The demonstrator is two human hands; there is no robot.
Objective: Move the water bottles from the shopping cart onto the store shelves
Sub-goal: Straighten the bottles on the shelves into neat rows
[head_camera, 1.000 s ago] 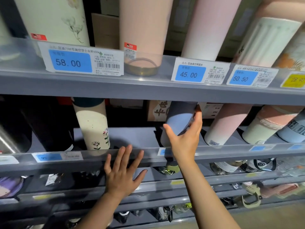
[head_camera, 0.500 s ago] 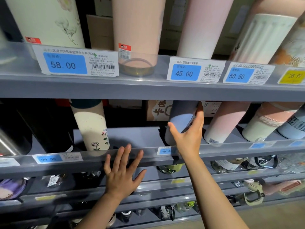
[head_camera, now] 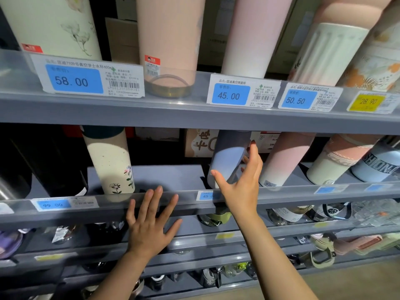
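Standing blue bottle (head_camera: 227, 161) on shelf (head_camera: 173, 176)

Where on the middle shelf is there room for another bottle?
Bare shelf lies between the floral bottle and the blue bottle at the right hand. Right of that, bottles stand crowded.
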